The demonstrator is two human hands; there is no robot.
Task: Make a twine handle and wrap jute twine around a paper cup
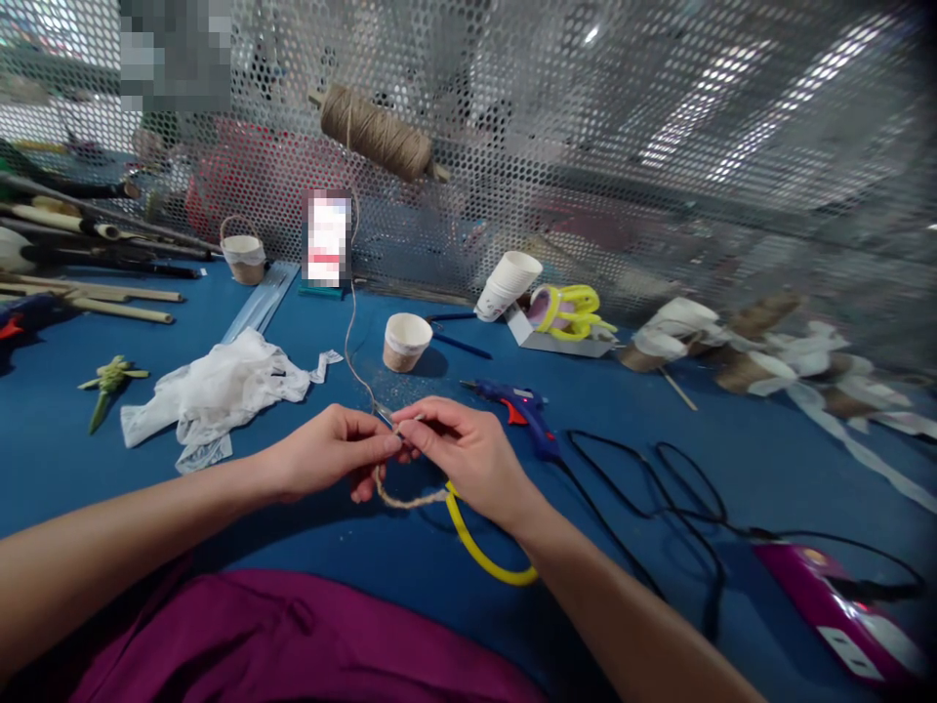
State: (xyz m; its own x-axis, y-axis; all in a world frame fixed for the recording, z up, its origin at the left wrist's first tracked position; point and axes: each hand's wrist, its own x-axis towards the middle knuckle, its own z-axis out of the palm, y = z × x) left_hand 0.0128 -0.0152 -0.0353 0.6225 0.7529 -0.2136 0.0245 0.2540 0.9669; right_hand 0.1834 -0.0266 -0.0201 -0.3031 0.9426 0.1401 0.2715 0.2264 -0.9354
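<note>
My left hand (344,451) is closed in a pinch on thin brown twine (354,361), which rises from between my hands toward the mesh. My right hand (465,449) meets it fingertip to fingertip, also pinching the twine. A thicker twisted cord (410,503) hangs in a curve below my fingers. Beneath my right palm shows a yellow curved loop (483,558); how it is held is hidden. Something silvery shows at my fingertips, too small to name. Just beyond my hands stands a twine-wrapped paper cup (405,353) with a white rim.
A blue glue gun (523,405) lies right of my hands, its black cable near a purple power strip (827,605). White lace (220,391) lies left. A twine spool (377,132) hangs on the mesh. Stacked paper cups (509,283) lean beside a small box (563,340). Sticks (124,293) lie far left.
</note>
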